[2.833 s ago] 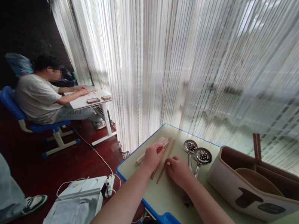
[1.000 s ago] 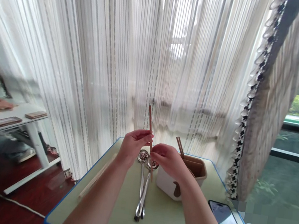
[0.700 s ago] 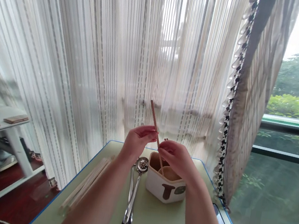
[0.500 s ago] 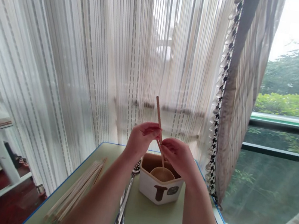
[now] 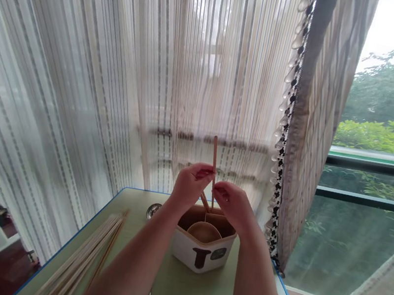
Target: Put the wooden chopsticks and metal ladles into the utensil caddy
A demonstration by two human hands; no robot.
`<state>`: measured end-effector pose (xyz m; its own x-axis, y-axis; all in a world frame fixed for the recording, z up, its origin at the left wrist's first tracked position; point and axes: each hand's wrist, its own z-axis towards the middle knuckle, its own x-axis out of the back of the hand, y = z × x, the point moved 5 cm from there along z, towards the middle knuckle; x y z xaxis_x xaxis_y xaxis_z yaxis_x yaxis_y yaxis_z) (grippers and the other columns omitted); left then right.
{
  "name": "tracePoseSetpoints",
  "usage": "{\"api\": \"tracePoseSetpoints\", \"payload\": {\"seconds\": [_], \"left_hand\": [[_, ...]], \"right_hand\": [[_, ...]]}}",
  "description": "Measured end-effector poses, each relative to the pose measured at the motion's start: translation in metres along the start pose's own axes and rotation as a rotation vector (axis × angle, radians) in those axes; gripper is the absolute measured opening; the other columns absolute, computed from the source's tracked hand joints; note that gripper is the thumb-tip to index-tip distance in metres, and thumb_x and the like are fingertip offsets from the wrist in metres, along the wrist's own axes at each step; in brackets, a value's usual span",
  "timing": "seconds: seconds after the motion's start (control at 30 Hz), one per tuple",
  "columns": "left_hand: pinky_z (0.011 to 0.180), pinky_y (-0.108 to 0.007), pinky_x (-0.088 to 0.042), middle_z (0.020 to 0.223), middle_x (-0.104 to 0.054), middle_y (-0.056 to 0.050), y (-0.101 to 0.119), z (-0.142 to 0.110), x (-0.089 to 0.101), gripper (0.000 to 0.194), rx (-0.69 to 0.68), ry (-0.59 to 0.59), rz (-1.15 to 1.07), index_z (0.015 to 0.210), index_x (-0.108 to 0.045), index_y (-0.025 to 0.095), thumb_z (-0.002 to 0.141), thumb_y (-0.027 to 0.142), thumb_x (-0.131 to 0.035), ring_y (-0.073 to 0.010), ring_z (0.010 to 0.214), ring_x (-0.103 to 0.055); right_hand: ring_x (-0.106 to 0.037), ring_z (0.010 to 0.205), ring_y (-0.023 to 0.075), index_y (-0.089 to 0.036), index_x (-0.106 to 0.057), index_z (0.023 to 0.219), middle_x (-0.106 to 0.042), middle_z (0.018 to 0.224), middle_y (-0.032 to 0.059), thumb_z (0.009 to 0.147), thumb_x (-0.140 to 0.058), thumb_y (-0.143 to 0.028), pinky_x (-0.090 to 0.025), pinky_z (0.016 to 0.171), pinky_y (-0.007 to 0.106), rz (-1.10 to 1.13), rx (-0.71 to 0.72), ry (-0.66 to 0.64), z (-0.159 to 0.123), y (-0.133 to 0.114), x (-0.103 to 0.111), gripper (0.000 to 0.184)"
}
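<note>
My left hand (image 5: 191, 182) and my right hand (image 5: 230, 203) are both pinched round brown chopsticks (image 5: 213, 162) that stand nearly upright. The lower ends reach down into the back compartment of a white and brown utensil holder (image 5: 201, 253) on the green table (image 5: 182, 290). Another chopstick leans inside the holder just below my fingers. A brown spoon-like bowl (image 5: 204, 231) lies in the holder's front compartment.
A bundle of pale chopsticks (image 5: 84, 259) lies on the table's left side. A metal strainer spoon (image 5: 152, 210) peeks out behind my left forearm. Striped sheer curtains (image 5: 118, 80) hang behind the table, a heavier curtain (image 5: 318, 112) at right, then a window.
My hands lifted the brown chopsticks off the table and carried them rightward over the holder. They have tipped closer to upright, ends now in the back compartment. My view swung right.
</note>
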<state>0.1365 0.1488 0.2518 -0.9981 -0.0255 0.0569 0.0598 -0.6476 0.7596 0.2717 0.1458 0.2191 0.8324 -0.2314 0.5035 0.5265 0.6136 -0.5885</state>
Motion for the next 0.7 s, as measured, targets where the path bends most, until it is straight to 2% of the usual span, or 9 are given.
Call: {"api": "tracePoseSetpoints", "payload": {"seconds": [0.23,0.43,0.6,0.7], "left_hand": [[0.076,-0.032,-0.051,0.082,-0.069,-0.007,-0.019,0.003,0.008,0.025,0.02,0.068,-0.056,0.086,-0.066,0.015,0.069,0.033,-0.066,-0.0173,0.078,-0.065],[0.078,-0.033,-0.051,0.082,-0.07,-0.008,-0.022,0.003,0.011,0.024,0.046,0.053,-0.065,0.084,-0.067,0.015,0.068,0.033,-0.067,-0.0179,0.079,-0.065],[0.079,-0.033,-0.051,0.085,-0.07,-0.008,-0.022,0.005,0.016,0.026,0.037,0.101,-0.095,0.088,-0.068,0.016,0.069,0.034,-0.067,-0.018,0.081,-0.065],[0.079,-0.033,-0.05,0.083,-0.07,-0.007,-0.024,0.007,0.015,0.026,0.048,0.058,-0.065,0.087,-0.069,0.017,0.068,0.034,-0.067,-0.0189,0.081,-0.065]], "right_hand": [[-0.062,0.069,0.015,-0.019,-0.065,0.081,-0.068,0.075,0.004,0.076,-0.053,-0.024,-0.047,0.065,0.025,-0.04,-0.064,-0.151,0.001,0.012,-0.008,0.014],[-0.061,0.068,0.0147,-0.019,-0.067,0.079,-0.068,0.074,0.0039,0.075,-0.055,-0.029,-0.046,0.063,0.024,-0.039,-0.086,-0.142,0.004,0.015,-0.012,0.016],[-0.059,0.063,0.0132,-0.019,-0.068,0.076,-0.067,0.07,0.0026,0.073,-0.056,-0.03,-0.044,0.059,0.023,-0.028,-0.1,-0.185,0.004,0.023,-0.02,0.016],[-0.059,0.064,0.0135,-0.019,-0.068,0.077,-0.068,0.071,0.0027,0.073,-0.056,-0.03,-0.043,0.06,0.023,0.003,-0.111,-0.187,0.004,0.025,-0.02,0.017]]}}
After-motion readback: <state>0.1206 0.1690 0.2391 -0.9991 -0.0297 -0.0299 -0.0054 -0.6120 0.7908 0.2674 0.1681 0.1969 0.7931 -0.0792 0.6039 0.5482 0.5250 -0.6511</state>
